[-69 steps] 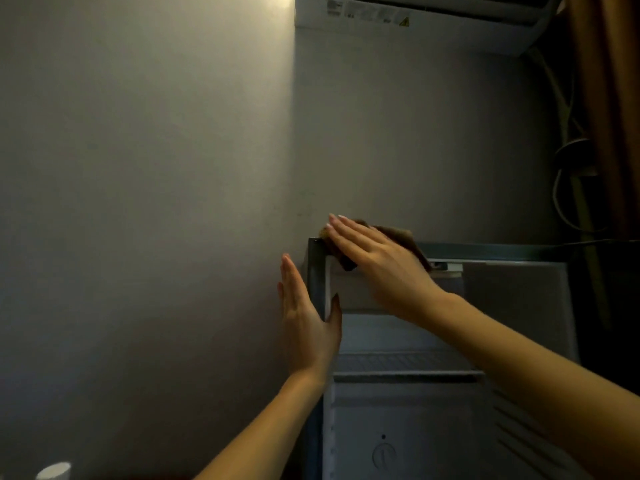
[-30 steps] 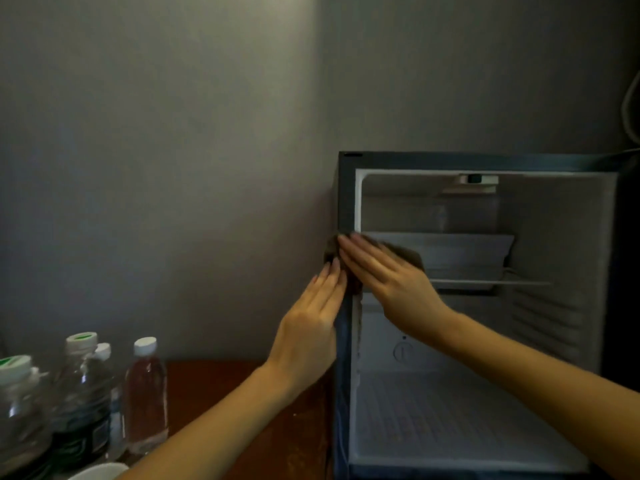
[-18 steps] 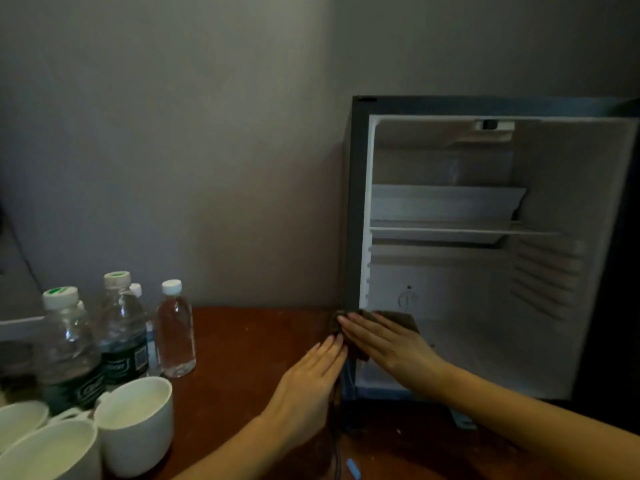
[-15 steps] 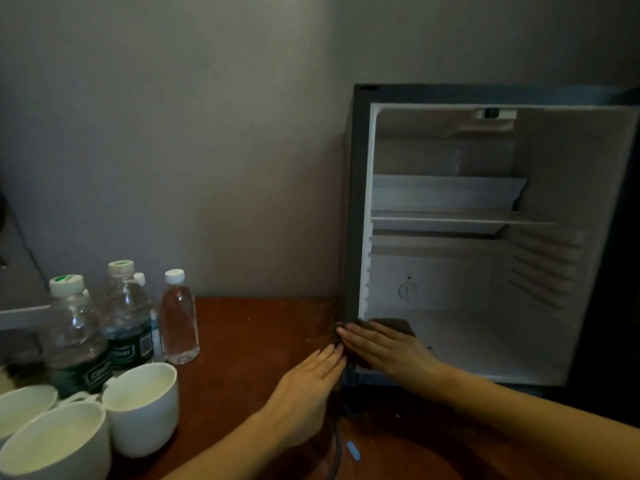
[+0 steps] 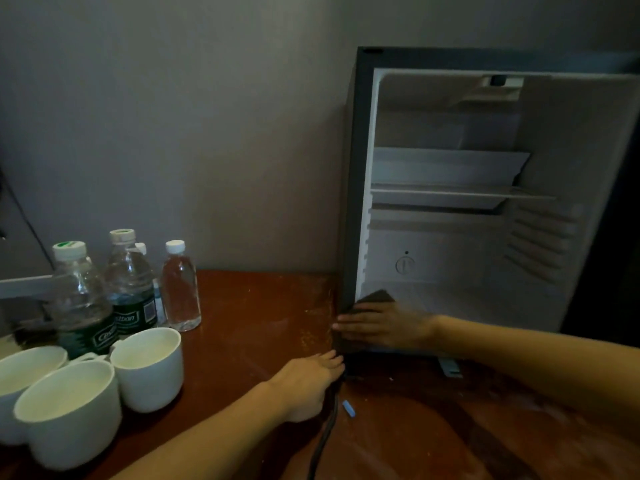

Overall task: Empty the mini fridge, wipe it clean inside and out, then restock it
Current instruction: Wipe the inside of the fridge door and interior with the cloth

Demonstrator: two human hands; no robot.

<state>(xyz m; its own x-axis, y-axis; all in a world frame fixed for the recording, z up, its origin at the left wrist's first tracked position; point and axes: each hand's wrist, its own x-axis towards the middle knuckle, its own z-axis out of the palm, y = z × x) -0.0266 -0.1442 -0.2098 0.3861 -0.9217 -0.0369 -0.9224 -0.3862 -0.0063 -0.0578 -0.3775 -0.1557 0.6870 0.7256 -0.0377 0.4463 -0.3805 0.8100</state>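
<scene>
The mini fridge (image 5: 360,174) stands open on the right of a brown table, its white inside bare except for one shelf (image 5: 450,192). My right hand (image 5: 384,327) presses a dark cloth (image 5: 375,297) flat against the bottom left corner of the fridge's front frame, fingers straight. My left hand (image 5: 308,379) lies open with straight fingers against the lower left outer corner of the fridge, just above the table. Several water bottles (image 5: 178,285) stand at the left of the table.
Three white cups (image 5: 145,367) sit at the front left, beside the bottles. A black cable (image 5: 325,434) runs over the brown table (image 5: 263,323) from the fridge's corner toward me. A small blue piece (image 5: 349,408) lies near it. A grey wall is behind.
My right hand has wiped the cloth down the fridge's left front edge from the top corner to the bottom. My left hand slid down the outer side with it.
</scene>
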